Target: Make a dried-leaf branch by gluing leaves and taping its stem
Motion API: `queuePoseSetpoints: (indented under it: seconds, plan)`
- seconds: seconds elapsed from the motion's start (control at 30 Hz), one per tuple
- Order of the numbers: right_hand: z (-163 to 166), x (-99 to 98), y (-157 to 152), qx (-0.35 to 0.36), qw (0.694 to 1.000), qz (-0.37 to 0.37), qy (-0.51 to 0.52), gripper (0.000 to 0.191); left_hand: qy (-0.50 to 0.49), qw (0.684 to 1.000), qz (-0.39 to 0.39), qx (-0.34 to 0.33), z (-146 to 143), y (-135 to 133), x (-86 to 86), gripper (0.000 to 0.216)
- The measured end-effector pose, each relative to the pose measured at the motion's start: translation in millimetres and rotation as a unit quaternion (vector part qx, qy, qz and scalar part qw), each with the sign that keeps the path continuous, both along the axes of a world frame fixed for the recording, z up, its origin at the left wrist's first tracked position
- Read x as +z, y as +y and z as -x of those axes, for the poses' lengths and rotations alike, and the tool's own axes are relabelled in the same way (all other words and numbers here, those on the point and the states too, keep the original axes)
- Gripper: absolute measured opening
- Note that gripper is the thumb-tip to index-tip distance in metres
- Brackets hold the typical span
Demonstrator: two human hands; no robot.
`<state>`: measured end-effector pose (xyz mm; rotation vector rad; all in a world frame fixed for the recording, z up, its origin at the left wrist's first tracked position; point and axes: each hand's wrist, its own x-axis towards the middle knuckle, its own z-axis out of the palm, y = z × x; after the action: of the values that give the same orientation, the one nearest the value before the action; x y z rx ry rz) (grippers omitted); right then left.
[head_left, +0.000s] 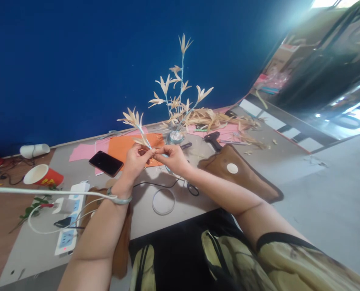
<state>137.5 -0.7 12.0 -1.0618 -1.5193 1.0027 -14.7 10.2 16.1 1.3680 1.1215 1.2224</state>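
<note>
My left hand (136, 159) and my right hand (173, 157) meet over the table, fingers closed on the blue-wrapped stem of a dried-husk flower (134, 120). Its pale, pointed petals spread up and to the left above my left hand. A lower husk piece shows right at the left fingers. My right fingertips pinch the stem's lower end, partly hidden by the hands. Behind them a taller arrangement of husk flowers on blue stems (182, 72) stands upright in a small round holder (176, 137). An orange sheet (117, 143) lies beneath and beyond my left hand.
A phone (106, 163), a red paper cup (43, 176) and a white power strip (72, 218) lie left. A glue gun (213, 141), dried husks (210, 117) and a brown cushion-like piece (246, 173) are right. A wire ring (164, 202) lies nearer me. A blue wall (77, 60) rises behind.
</note>
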Motion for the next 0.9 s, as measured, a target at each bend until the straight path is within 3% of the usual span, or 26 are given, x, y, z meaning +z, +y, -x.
queuePoseSetpoints:
  seconds: [0.13, 0.3, 0.4, 0.6, 0.9]
  plan:
    - [-2.7, 3.9, 1.2, 0.034, 0.999, 0.017, 0.015, 0.022, -0.072, 0.997, 0.016, -0.015, -3.2, -1.7, -0.6, 0.028]
    - [-9.9, 7.6, 2.6, 0.065, 0.990, 0.089, 0.089, 0.026, -0.141, 0.977, 0.087, -0.135, 1.5, -1.1, 4.6, 0.028]
    - [-11.4, 7.6, 2.2, 0.072, 0.981, 0.141, 0.116, 0.030, -0.132, 0.974, 0.091, -0.159, 4.1, -0.2, 6.0, 0.027]
    - [-8.7, 1.9, 2.6, 0.054, 0.981, 0.138, 0.129, 0.031, -0.038, 0.995, -0.037, -0.081, 1.3, 2.2, 0.7, 0.020]
    - [-7.9, -0.8, 3.8, 0.007, 0.998, 0.061, 0.022, 0.022, 0.057, 0.993, -0.089, 0.047, -0.8, -0.6, 3.1, 0.019]
